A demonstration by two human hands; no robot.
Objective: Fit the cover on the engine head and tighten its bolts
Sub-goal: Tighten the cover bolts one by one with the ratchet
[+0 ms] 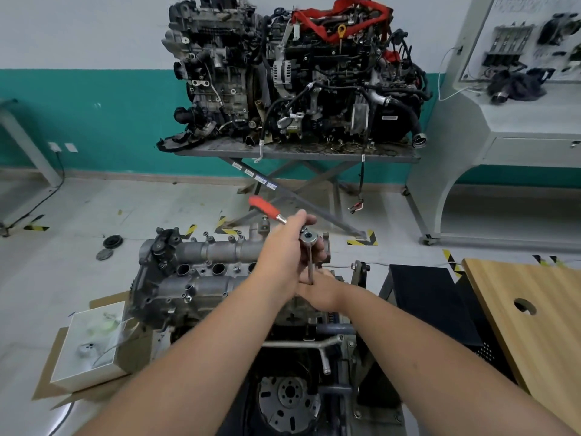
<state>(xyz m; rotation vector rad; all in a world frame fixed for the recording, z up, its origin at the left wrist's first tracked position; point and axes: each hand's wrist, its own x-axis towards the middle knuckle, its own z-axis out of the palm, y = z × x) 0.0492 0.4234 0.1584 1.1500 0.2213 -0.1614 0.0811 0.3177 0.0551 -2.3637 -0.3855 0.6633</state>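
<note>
From the head camera we look down along both forearms to the engine head, which sits on a stand in front of us with the grey cover lying along its top. Open round wells run in a row down the middle of it, and small bolts stand along its far edge.

Our left hand is curled round the ratchet near its head — the red handle sticks out past the knuckles, up and to the left. A thin extension bar drops straight down from the ratchet head. Our right hand sits at the foot of that bar, at the right end of the cover; the left hand hides most of its fingers, so we cannot tell whether they pinch the bar or only rest beside it.

Left of the engine a white box lies on flattened cardboard. To the right — a wooden board with a round hole. Beyond, two more engines stand on a scissor table against the teal-and-white wall.
</note>
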